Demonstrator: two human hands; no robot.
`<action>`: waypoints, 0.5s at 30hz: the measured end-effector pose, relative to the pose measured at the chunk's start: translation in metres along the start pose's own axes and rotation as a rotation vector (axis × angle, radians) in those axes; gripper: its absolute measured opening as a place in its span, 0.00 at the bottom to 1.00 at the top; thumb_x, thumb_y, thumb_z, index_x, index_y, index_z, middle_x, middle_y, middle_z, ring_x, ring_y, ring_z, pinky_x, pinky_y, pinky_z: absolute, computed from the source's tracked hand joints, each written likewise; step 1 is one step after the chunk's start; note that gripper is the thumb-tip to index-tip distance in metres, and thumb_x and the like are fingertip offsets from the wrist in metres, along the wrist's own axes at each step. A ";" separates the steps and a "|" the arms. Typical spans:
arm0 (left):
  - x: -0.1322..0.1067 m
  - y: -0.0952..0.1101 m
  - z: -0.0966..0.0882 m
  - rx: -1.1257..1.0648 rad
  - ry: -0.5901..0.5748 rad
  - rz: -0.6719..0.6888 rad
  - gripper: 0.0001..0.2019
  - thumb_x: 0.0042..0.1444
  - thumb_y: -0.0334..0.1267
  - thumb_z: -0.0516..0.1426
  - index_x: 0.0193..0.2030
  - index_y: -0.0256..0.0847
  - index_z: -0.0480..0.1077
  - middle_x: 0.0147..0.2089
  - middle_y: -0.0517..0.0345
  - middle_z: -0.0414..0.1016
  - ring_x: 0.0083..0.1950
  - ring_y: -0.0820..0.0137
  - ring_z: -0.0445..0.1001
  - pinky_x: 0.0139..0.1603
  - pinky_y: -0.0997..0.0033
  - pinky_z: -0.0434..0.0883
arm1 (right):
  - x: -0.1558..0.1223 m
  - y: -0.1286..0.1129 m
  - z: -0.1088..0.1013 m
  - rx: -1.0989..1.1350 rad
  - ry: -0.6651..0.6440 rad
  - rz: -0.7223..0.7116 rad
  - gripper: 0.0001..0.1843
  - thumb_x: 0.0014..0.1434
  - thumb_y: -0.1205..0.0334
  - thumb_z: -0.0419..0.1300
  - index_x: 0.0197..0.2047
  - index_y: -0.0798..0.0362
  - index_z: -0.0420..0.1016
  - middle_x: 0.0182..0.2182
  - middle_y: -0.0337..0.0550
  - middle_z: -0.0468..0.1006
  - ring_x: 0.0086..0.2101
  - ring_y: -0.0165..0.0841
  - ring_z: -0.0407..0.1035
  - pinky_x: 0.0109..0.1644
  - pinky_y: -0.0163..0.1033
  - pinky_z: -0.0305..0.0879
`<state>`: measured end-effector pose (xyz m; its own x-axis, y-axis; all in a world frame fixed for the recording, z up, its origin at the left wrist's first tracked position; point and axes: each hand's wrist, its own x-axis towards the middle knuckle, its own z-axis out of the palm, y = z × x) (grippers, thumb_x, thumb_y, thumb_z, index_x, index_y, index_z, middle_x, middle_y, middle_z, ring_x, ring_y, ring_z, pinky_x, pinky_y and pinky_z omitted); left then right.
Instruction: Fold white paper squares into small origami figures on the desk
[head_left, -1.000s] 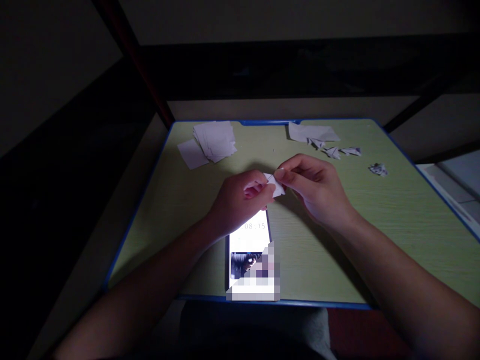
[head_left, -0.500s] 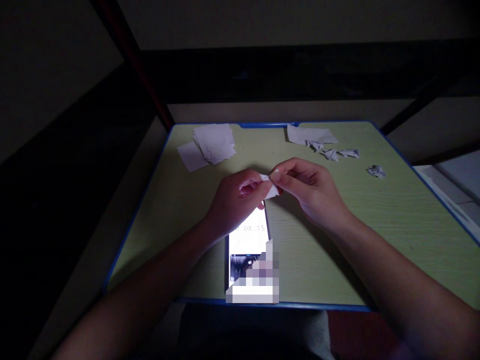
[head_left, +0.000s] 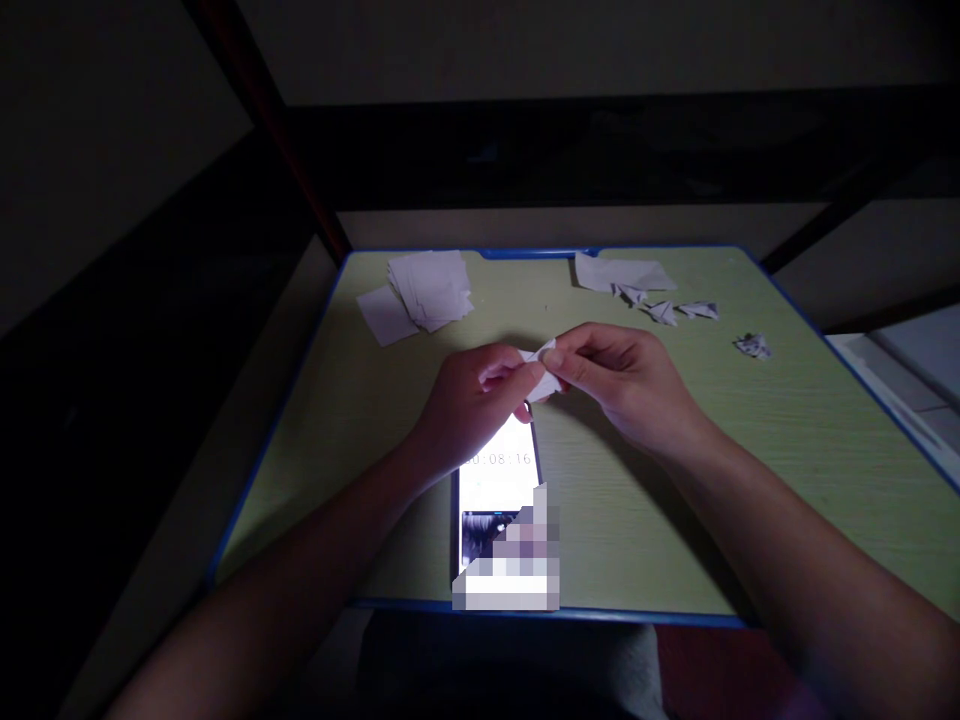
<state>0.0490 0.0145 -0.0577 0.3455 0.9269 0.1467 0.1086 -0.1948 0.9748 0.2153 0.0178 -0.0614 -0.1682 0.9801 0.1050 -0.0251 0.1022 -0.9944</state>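
Well, the room is dark, and from where I stand I see two bare hands up over a green table (head_left: 750, 520) with a blue edge. They are holding one small bit of folded white paper (head_left: 543, 387). The left hand (head_left: 476, 400) pinches it with the thumb on top and the other fingers curled. The right hand (head_left: 630, 375) pinches it too, by its top right part, with thumb and pointing finger. The hands are close, and the paper is between their tips.

A phone (head_left: 495, 485) lies on the table just in front of the person, and its screen is very bright. The left hand hides its top end. I can read 08:16 on it, and a dark picture lower down. The bottom right is blurry, so I can't tell what it shows.

At the far left is a messy pile of white paper (head_left: 431, 290), with one square sheet (head_left: 386, 318) poking out beside it. At the far right a bent sheet (head_left: 624, 272) lies near three little folded papers (head_left: 661, 312). A crumpled bit (head_left: 754, 346) sits apart from them, nearer the right edge.
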 end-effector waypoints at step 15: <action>0.003 -0.003 -0.005 -0.247 -0.188 -0.132 0.13 0.55 0.43 0.57 0.31 0.33 0.73 0.25 0.55 0.76 0.21 0.79 0.70 0.21 0.80 0.63 | -0.001 -0.009 -0.001 0.288 -0.125 0.146 0.11 0.48 0.56 0.70 0.24 0.52 0.76 0.17 0.34 0.69 0.22 0.25 0.65 0.28 0.34 0.62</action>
<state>0.0454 0.0193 -0.0597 0.5122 0.8588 0.0050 -0.0572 0.0283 0.9980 0.2164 0.0162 -0.0527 -0.3091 0.9508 -0.0208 -0.2658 -0.1073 -0.9580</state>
